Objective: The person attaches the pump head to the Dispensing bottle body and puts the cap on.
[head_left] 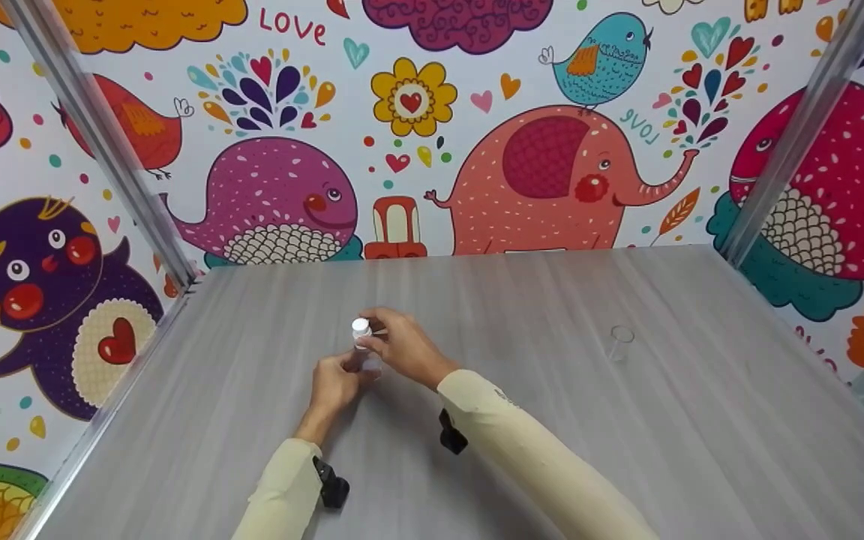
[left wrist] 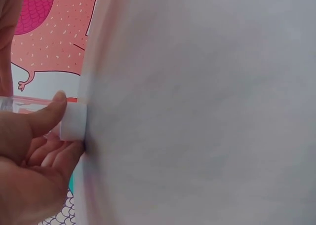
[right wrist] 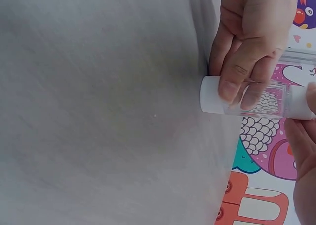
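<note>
Near end: cream sleeves [head_left: 282,487], black wrist cameras [head_left: 333,489] at the cuffs. Then left hand [head_left: 337,382], thumb and fingers gripping the lower part of a clear cylindrical bottle [right wrist: 274,101], partly on the white base [right wrist: 211,95], partly on the see-through barrel. Bottle is upright, left of center over the gray wood-grain table [head_left: 702,420]; can't tell if the base is bearing on it. Just beyond, right hand [head_left: 407,346] pinches the white neck, thumb one side, fingers the other, white cap [head_left: 361,324] showing on top. Handling guess: light, stiff, probably plastic; smooth barrel could slip or spin if twisted, so hold the base for reaction and work the neck. Don't squeeze the clear wall hard. Can't see whether there's liquid, so keep it vertical. Well apart to the right, a clear cup [head_left: 621,343] stands untouched: thin wall, looks easy to tip, maybe brittle; take it low on the sides. Far end: cartoon-print wall [head_left: 477,75].
</note>
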### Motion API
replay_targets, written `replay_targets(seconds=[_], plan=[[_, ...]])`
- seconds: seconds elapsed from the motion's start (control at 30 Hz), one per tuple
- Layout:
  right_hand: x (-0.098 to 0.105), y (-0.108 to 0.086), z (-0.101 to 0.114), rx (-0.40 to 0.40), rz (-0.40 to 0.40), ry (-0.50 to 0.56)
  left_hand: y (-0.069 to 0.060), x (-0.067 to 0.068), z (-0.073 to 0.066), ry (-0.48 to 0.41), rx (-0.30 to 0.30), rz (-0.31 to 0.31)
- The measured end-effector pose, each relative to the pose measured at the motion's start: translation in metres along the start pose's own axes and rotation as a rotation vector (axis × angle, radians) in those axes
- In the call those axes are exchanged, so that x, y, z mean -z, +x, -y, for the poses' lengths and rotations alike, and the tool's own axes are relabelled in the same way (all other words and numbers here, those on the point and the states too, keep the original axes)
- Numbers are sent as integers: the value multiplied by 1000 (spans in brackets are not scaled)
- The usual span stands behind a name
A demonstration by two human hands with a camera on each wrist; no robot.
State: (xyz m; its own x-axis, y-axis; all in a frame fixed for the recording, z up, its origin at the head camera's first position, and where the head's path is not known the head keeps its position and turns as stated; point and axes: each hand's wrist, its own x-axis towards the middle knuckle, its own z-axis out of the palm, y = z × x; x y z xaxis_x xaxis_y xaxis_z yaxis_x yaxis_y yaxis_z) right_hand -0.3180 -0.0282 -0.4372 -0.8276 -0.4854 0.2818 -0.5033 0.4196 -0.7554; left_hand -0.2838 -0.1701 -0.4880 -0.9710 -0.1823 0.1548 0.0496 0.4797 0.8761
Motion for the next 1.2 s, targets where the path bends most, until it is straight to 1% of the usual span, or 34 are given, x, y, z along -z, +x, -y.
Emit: replay_targets(seconds=[0.07,0.13,0.3,0.37,0.47,0.57,0.67,0.83,1.03,1.2], plan=[[0,0,-1,-5,1,7,0,0,0,15,-18,-10],[0,0,-1,-31,2,6,-1,0,0,19,-26,-12],[5,2,5,-99,-5,-13,-1,1,0,25,-20,3],[8,4,7,-87,-4,-15,-1,2,0,29,-21,4],[9,5,10,-43,13,-12,0,2,0,30,-32,-1],[7,4,10,1,35,8,0,1,1,33,-40,-1],[4,4,9,25,52,13,0,1,1,30,-38,4],[1,4,7,10,43,2,0,1,1,15,-33,7],[3,5,9,2,31,-6,0,1,0,26,-27,5],[3,5,7,8,33,1,-1,2,-1,26,0,18]])
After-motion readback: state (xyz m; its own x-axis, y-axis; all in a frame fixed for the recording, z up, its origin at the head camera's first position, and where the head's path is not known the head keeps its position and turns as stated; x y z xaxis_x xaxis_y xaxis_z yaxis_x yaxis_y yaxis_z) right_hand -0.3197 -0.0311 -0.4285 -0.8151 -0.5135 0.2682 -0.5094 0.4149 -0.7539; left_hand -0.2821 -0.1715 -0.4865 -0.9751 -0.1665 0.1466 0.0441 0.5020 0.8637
